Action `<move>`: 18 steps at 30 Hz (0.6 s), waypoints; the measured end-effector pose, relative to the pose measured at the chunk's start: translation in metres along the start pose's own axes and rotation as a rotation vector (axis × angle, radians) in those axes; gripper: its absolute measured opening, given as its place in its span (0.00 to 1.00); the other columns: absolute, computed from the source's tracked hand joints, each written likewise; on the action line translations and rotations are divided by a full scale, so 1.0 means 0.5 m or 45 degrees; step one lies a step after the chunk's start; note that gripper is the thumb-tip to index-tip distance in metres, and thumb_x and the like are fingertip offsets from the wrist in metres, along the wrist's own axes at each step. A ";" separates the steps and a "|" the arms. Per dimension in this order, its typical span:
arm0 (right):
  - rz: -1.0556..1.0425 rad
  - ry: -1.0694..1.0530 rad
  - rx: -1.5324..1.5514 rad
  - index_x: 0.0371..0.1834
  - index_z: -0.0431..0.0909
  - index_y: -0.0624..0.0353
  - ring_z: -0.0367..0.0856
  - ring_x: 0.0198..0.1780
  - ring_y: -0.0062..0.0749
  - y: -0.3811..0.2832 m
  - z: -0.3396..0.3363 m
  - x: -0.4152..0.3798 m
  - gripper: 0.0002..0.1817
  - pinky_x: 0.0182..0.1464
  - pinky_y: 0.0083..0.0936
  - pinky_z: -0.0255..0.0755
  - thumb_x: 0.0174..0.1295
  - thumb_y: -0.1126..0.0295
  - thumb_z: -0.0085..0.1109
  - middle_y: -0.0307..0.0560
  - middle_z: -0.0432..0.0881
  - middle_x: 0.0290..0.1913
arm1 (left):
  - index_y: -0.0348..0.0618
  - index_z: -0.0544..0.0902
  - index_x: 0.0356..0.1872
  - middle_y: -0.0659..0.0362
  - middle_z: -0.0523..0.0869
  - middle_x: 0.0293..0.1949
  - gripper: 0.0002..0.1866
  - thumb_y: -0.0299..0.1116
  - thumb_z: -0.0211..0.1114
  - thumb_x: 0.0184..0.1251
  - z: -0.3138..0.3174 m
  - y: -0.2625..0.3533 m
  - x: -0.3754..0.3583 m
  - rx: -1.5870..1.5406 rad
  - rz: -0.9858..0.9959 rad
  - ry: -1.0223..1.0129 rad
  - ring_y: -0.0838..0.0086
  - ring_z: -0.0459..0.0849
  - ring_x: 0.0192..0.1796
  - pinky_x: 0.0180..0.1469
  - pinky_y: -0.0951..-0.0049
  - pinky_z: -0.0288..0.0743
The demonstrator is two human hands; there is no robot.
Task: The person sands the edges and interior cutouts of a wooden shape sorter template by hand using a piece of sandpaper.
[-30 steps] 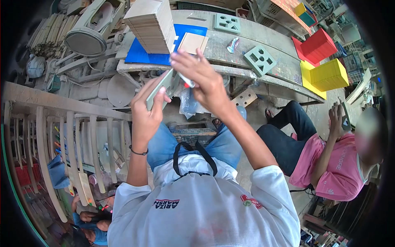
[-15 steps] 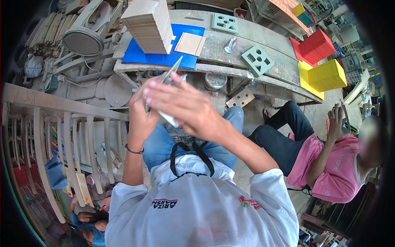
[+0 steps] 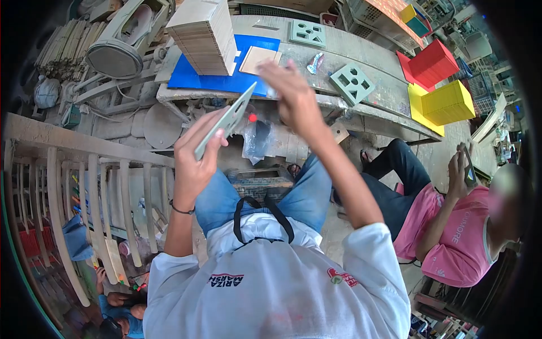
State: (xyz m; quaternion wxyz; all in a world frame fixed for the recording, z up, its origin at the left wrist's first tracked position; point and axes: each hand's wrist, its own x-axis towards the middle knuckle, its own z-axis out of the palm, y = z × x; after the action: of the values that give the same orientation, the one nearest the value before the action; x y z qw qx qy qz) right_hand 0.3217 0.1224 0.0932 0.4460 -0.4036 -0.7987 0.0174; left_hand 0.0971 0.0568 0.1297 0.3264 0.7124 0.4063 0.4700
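Observation:
A thin grey-green board with cut-out holes (image 3: 228, 120) is tilted on edge in my left hand (image 3: 195, 144), fingers behind it and thumb on the near face. Off to its right, my right hand (image 3: 294, 104) is raised in front of the bench edge, apart from the board. Its fingers look stretched out and slightly blurred, and I see nothing in them. Two similar grey-green boards lie on the bench, one nearer (image 3: 352, 83) and one farther back (image 3: 307, 34).
On the bench (image 3: 389, 93), a wooden box (image 3: 206, 42) stands on a blue panel (image 3: 189, 79), beside a small wooden piece (image 3: 257, 58). Red (image 3: 432, 65) and yellow (image 3: 449, 104) boxes stand right. A slatted wooden rail (image 3: 79, 144) is at left. A person in pink (image 3: 451, 237) sits at right.
My right hand has lifted off the board and moved up and right toward the bench. The left hand still holds the board, whose holes now show. The person in pink has shifted their hands.

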 end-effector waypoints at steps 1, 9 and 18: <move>0.082 -0.013 -0.076 0.63 0.76 0.56 0.75 0.66 0.47 0.021 -0.003 0.004 0.38 0.73 0.53 0.57 0.45 0.93 0.45 0.54 0.79 0.62 | 0.29 0.82 0.54 0.51 0.86 0.47 0.14 0.24 0.56 0.72 -0.002 0.006 -0.004 -0.034 -0.020 -0.002 0.77 0.81 0.31 0.37 0.75 0.76; -0.122 0.007 -0.038 0.58 0.82 0.29 0.63 0.71 0.57 -0.188 -0.023 0.013 0.35 0.65 0.47 0.60 0.44 0.78 0.64 0.52 0.64 0.74 | 0.31 0.85 0.47 0.56 0.88 0.37 0.14 0.32 0.57 0.75 0.000 0.009 -0.003 -0.299 -0.414 0.089 0.80 0.81 0.34 0.36 0.76 0.74; -0.004 -0.050 -0.054 0.60 0.80 0.29 0.61 0.72 0.56 -0.176 -0.008 0.000 0.38 0.63 0.48 0.58 0.45 0.83 0.60 0.49 0.62 0.75 | 0.30 0.85 0.44 0.58 0.86 0.26 0.15 0.34 0.57 0.76 -0.002 0.028 -0.007 -0.199 -0.383 0.166 0.80 0.82 0.31 0.37 0.77 0.75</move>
State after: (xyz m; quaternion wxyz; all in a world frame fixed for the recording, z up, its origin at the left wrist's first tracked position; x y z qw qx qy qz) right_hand 0.2695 0.0617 0.1296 0.4214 -0.4112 -0.8083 0.0077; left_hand 0.0990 0.0475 0.1406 0.4205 0.5839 0.4908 0.4912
